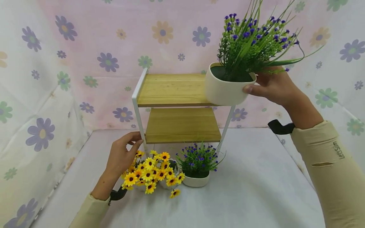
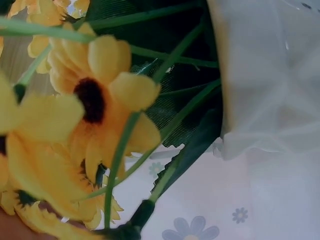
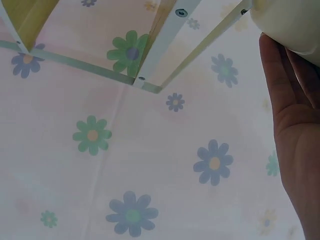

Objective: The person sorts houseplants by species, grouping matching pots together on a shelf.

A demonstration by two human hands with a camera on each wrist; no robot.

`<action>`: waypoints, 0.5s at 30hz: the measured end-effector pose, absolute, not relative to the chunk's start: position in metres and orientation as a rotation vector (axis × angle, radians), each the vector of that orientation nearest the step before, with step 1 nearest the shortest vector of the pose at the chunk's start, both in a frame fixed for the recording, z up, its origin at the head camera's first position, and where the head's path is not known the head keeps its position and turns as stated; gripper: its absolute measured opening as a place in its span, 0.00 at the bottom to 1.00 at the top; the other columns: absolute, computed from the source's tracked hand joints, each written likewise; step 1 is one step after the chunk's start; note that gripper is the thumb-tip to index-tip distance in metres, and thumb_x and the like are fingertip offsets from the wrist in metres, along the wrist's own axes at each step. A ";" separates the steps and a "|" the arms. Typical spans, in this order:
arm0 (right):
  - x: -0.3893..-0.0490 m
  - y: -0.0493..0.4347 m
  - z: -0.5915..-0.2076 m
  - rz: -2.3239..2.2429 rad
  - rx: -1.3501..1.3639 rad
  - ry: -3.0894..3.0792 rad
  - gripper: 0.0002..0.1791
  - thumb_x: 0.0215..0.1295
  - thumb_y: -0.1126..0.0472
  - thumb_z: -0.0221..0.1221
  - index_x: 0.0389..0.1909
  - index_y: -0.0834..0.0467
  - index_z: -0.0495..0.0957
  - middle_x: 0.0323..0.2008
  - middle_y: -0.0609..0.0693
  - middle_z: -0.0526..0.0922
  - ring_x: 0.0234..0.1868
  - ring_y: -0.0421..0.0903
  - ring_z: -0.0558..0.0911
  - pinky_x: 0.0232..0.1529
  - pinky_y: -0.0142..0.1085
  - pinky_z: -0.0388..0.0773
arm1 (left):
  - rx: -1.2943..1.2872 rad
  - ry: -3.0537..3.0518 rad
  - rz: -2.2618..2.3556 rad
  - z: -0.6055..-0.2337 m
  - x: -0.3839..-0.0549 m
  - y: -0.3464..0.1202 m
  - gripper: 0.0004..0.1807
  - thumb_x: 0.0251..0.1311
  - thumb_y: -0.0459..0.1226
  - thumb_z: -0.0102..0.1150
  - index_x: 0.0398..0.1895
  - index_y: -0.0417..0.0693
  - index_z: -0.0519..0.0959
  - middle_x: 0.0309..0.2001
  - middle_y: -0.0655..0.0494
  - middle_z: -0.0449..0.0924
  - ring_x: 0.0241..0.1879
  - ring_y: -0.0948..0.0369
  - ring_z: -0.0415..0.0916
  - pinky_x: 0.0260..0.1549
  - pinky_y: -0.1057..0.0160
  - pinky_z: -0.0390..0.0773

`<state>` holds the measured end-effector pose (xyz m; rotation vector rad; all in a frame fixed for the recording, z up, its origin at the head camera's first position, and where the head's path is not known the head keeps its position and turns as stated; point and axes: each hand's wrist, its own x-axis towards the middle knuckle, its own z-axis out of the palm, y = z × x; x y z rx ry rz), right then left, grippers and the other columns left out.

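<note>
A white pot (image 1: 228,87) of grass and purple flowers (image 1: 256,36) is held by my right hand (image 1: 275,84) at the right end of the shelf's top board. The thumb lies on the pot's front, and the fingers are behind it. In the right wrist view, fingers (image 3: 272,70) touch the pot's underside. My left hand (image 1: 121,155) pinches the left front leg of the two-tier wooden shelf (image 1: 171,90), by the lower board. Just beside that hand stand yellow flowers (image 1: 148,172), which fill much of the left wrist view and partly hide their containers.
A smaller-looking white pot (image 1: 196,181) with purple flowers stands on the white-covered table (image 1: 242,196), in front of the shelf's right side. Flower-printed cloth (image 1: 174,38) hangs behind and on both sides.
</note>
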<state>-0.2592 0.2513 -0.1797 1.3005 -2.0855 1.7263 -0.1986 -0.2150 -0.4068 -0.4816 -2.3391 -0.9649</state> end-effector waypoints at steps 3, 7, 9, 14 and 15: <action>-0.267 0.244 -0.175 1.745 1.275 -2.113 0.41 0.59 0.80 0.67 0.74 0.59 0.71 0.70 0.60 0.74 0.67 0.54 0.77 0.56 0.35 0.84 | -0.490 -2.333 -0.966 -0.407 -0.199 -0.215 0.12 0.72 0.29 0.65 0.55 0.44 0.86 0.47 0.51 0.90 0.42 0.55 0.85 0.44 0.67 0.79; -0.278 0.236 -0.173 1.754 1.224 -2.150 0.40 0.61 0.81 0.66 0.75 0.57 0.70 0.72 0.58 0.73 0.69 0.53 0.77 0.56 0.34 0.84 | -0.503 -2.318 -0.975 -0.408 -0.199 -0.216 0.12 0.71 0.29 0.65 0.56 0.43 0.86 0.47 0.51 0.90 0.43 0.55 0.86 0.44 0.70 0.78; -0.284 0.234 -0.175 1.722 1.174 -2.189 0.40 0.63 0.79 0.66 0.75 0.56 0.69 0.72 0.57 0.73 0.67 0.51 0.79 0.55 0.32 0.84 | -0.508 -2.313 -0.981 -0.409 -0.199 -0.216 0.12 0.71 0.28 0.65 0.56 0.42 0.85 0.47 0.51 0.90 0.43 0.55 0.86 0.43 0.72 0.78; -0.298 0.228 -0.182 1.644 1.022 -2.297 0.34 0.68 0.71 0.66 0.75 0.56 0.71 0.67 0.57 0.78 0.57 0.48 0.85 0.53 0.31 0.85 | -0.506 -2.315 -0.978 -0.409 -0.200 -0.216 0.12 0.72 0.29 0.65 0.56 0.43 0.85 0.47 0.52 0.90 0.43 0.55 0.86 0.43 0.70 0.78; -0.300 0.227 -0.184 1.626 0.999 -2.314 0.33 0.69 0.70 0.66 0.74 0.56 0.71 0.67 0.56 0.79 0.57 0.48 0.85 0.53 0.31 0.84 | -0.503 -2.315 -0.976 -0.409 -0.199 -0.216 0.12 0.72 0.29 0.65 0.55 0.43 0.85 0.47 0.52 0.90 0.44 0.55 0.86 0.43 0.70 0.78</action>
